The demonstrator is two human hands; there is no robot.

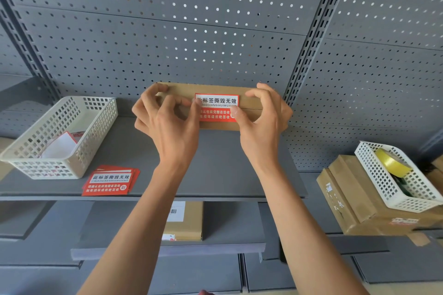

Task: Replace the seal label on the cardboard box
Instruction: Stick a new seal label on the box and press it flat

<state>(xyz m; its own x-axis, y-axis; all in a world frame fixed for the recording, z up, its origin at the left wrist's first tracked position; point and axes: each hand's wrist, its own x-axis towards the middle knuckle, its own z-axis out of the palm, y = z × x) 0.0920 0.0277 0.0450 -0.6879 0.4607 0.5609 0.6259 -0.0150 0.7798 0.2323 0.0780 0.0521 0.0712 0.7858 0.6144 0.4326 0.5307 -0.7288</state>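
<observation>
A flat brown cardboard box (211, 90) stands on the grey shelf (215, 170) against the pegboard. A red and white seal label (217, 107) lies across its front seam. My left hand (165, 120) grips the box's left end, its thumb tip touching the label's left edge. My right hand (261, 115) holds the right end, with the thumb pressed on the label's right edge. Both hands hide the box's ends.
A stack of red spare labels (109, 181) lies at the shelf's front left, beside a white basket (60, 136) holding paper scraps. At right, another white basket (398, 177) with yellow tape (392, 163) rests on a cardboard box (354, 201). A parcel (184, 220) sits on the lower shelf.
</observation>
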